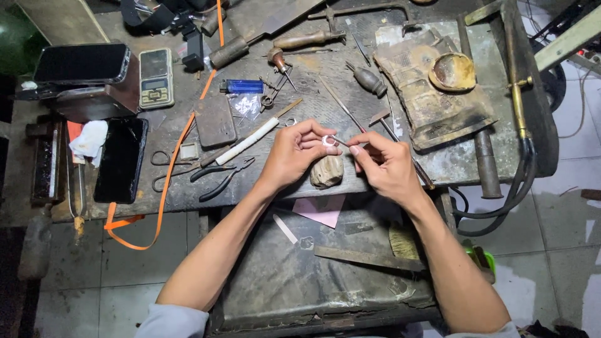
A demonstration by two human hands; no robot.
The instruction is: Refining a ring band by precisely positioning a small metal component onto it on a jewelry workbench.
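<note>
Both hands meet over the front edge of a dark, cluttered tabletop (300,81). The left hand (294,153) is closed in a pinch, its fingertips gripping a small pale ring (328,141), which sits in the air just above a rounded, worn bench block (327,171) that juts from the tabletop edge. The right hand (385,164) is closed too, thumb and forefinger grasping a thin metal tool (341,142) whose tip touches the ring. Just behind the right hand lie a small hammer (388,128) and a slim needle file (341,103), side by side and slanted. To the left of the left hand lie a white stick-like rod (247,142), black-handled pliers (222,175) and a pair of scissors (164,169), all near one another. An orange strap (172,169) runs diagonally across this part of the tabletop and hangs off its front edge. Farther back are a blue lighter (243,86), a small pocket scale (156,78) and a wooden-handled awl (280,62). At the far left, a dark phone (121,159) lies flat, and a second phone (81,62) rests on a metal box. On the right stands a scorched, crusted block (429,87) with a shallow round dish (452,71) on top, and a torch with black hoses (519,94) lies along the right edge. Below the hands, a lower tray (313,281) carries a pink scrap of paper (320,209), a flat file (369,258) and a small brush (404,243).
</note>
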